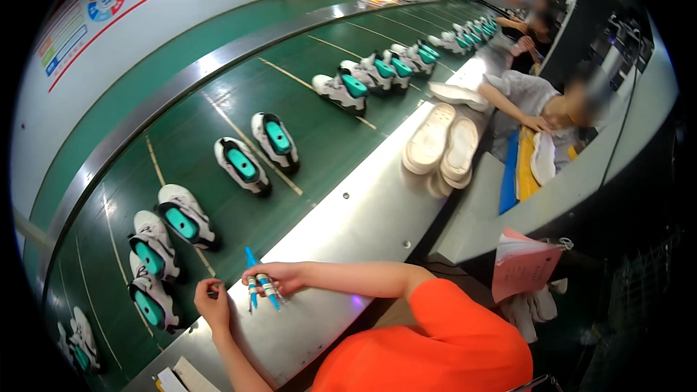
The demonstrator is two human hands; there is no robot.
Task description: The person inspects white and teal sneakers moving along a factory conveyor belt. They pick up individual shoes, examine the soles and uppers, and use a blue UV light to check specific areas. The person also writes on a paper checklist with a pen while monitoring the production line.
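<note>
My right hand (282, 279) is closed around a few slim blue-and-white pens (266, 289), held over the metal ledge; one blue tip (250, 255) sticks out above the fingers and others point downward. To its left, my left hand (212, 303) hovers at the ledge's edge with curled fingers and nothing visible in them. Beyond the hands, white-and-black shoes with teal inserts stand on the green conveyor belt. The closest to my left hand are one shoe (155, 297) and another (186, 216).
Cream soles (430, 139) are piled on the metal ledge (327, 236) to the right. Pink papers (524, 265) hang from a clip. A co-worker (526, 105) sits farther along, a hand near a white sole (542, 158). More shoes (377, 72) line the belt.
</note>
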